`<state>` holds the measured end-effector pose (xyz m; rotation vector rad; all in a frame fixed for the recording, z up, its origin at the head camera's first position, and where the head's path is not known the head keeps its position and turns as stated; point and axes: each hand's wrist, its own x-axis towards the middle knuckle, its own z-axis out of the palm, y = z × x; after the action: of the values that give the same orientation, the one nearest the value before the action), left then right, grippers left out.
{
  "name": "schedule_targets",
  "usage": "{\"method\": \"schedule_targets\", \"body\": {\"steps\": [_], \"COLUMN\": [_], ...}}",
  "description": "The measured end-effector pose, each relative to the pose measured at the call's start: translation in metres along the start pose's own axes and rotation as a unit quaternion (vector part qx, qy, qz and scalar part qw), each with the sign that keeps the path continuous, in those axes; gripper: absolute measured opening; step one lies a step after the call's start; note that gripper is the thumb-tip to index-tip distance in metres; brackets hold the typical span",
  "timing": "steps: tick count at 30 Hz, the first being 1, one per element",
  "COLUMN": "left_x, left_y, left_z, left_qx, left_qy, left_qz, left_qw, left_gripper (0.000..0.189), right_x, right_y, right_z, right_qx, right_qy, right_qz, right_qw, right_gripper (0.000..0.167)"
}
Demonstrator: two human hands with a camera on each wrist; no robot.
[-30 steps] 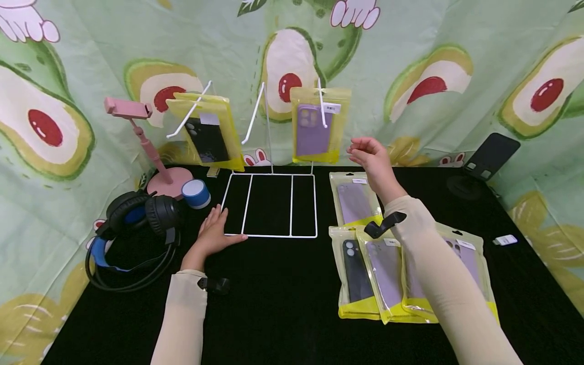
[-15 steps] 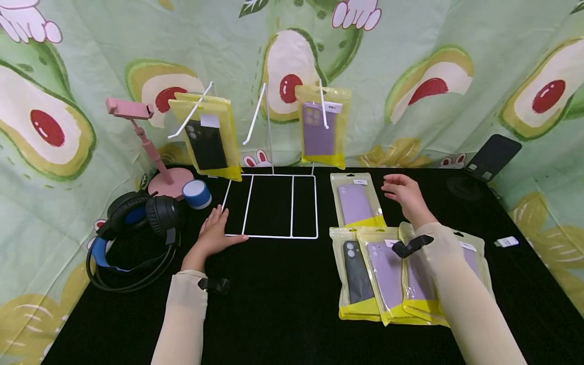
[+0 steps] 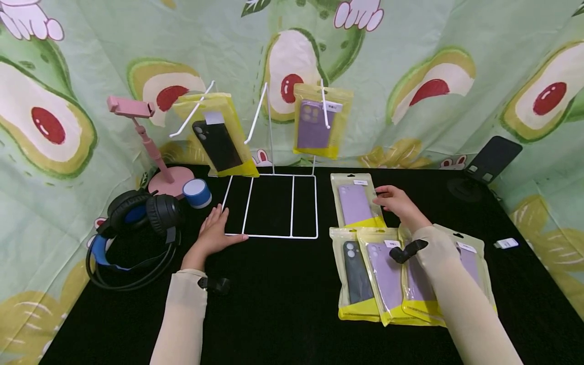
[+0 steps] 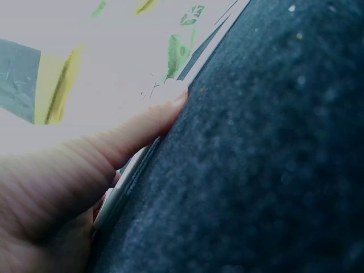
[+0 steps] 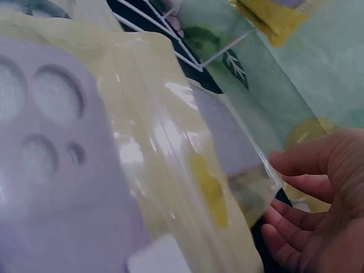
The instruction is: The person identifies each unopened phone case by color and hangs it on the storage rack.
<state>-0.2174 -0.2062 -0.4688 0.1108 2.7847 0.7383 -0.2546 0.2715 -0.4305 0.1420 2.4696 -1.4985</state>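
My left hand (image 3: 212, 233) rests with spread fingers on the front left corner of the white wire rack (image 3: 269, 236). In the left wrist view its thumb (image 4: 142, 128) lies along the rack's bar. My right hand (image 3: 401, 205) is at the right edge of a flat bagged purple phone case (image 3: 355, 203), thumb and fingers loosely bent and apart, fingertips right at the bag's rim. On the rack's hooks hang bagged black phone cases (image 3: 219, 147) at left and a bagged purple phone case (image 3: 314, 126) at right. The middle hook (image 3: 256, 114) bears no bag.
Several more bagged cases (image 3: 385, 274) overlap in front, partly under my right forearm. Headphones (image 3: 141, 218), a blue-and-white roll (image 3: 196, 193) and a pink stand (image 3: 171, 182) are at left. A black phone stand (image 3: 493, 157) and a small white stick (image 3: 506, 243) lie right.
My right hand has come down from beside the hanging purple case, away to the right, then slightly left to the flat bag's edge. The hanging bags sway. The left hand stays put.
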Motion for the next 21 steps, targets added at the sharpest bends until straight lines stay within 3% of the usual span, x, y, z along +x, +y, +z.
{"method": "schedule_targets", "body": {"steps": [5, 9, 14, 21], "left_x": [0.001, 0.000, 0.000, 0.001], "left_y": [0.000, 0.000, 0.001, 0.001], "left_z": [0.000, 0.000, 0.000, 0.000], "left_qx": [0.001, 0.002, 0.003, 0.003], "left_qy": [-0.001, 0.001, 0.002, 0.004], "left_qz": [0.000, 0.000, -0.006, -0.002], "left_qw": [1.0000, 1.0000, 1.0000, 1.0000], "left_gripper": [0.111, 0.111, 0.109, 0.110], "right_x": [0.004, 0.008, 0.009, -0.001], "right_y": [-0.003, -0.002, -0.001, -0.005], "right_z": [0.008, 0.013, 0.017, 0.015], "right_qx": [-0.051, -0.063, -0.035, 0.051], "right_qy": [-0.014, 0.000, 0.041, 0.097], "right_qz": [0.003, 0.006, -0.005, -0.022], "right_qw": [0.9986, 0.9980, 0.9985, 0.9937], "right_gripper": [0.047, 0.040, 0.035, 0.031]}}
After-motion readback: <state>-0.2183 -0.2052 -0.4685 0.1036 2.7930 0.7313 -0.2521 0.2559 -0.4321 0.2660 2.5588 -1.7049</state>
